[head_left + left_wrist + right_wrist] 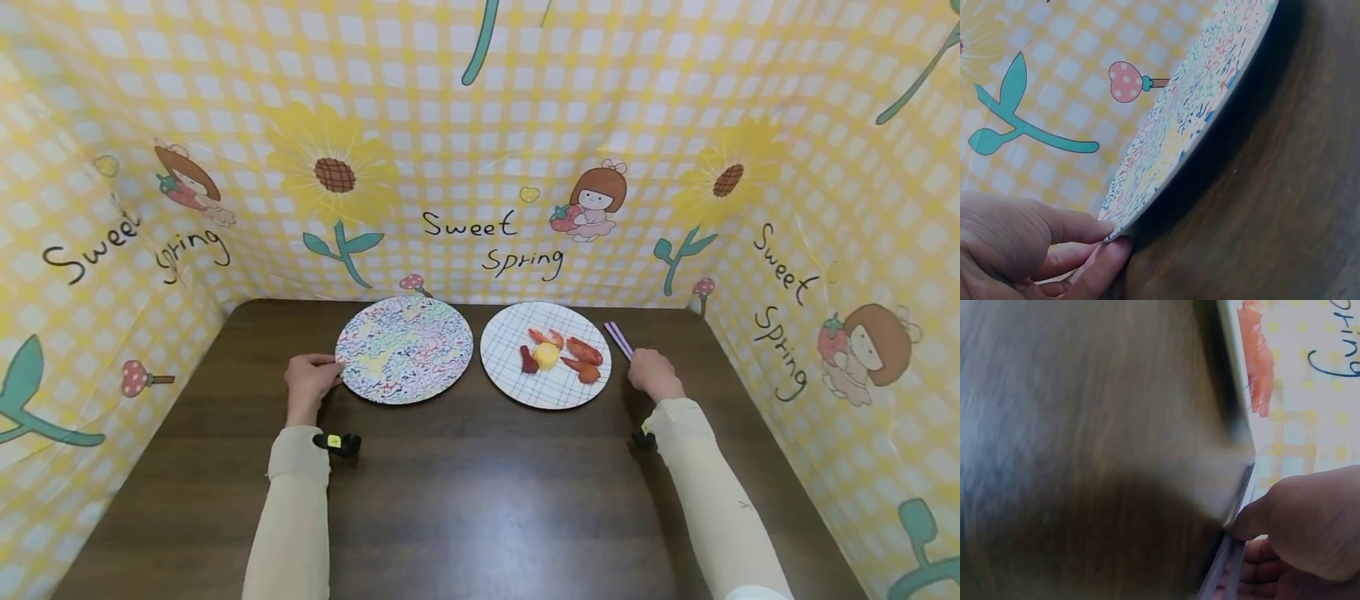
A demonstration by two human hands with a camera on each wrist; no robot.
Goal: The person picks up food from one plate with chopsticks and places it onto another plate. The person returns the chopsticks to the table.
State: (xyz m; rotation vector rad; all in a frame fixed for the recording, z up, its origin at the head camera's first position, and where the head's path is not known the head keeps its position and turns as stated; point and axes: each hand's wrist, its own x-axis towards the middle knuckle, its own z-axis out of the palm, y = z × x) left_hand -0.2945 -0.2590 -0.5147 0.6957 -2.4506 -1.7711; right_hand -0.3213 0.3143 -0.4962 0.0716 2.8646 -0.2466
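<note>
Head: hands (pixel 309 385) (pixel 656 374) flank outer edges of plates (pixel 405 354) (pixel 551 387).

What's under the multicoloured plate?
A finger of the left hand shows below the rim of the multicoloured plate; whatever lies beneath its middle is covered, so I can't tell.
</note>
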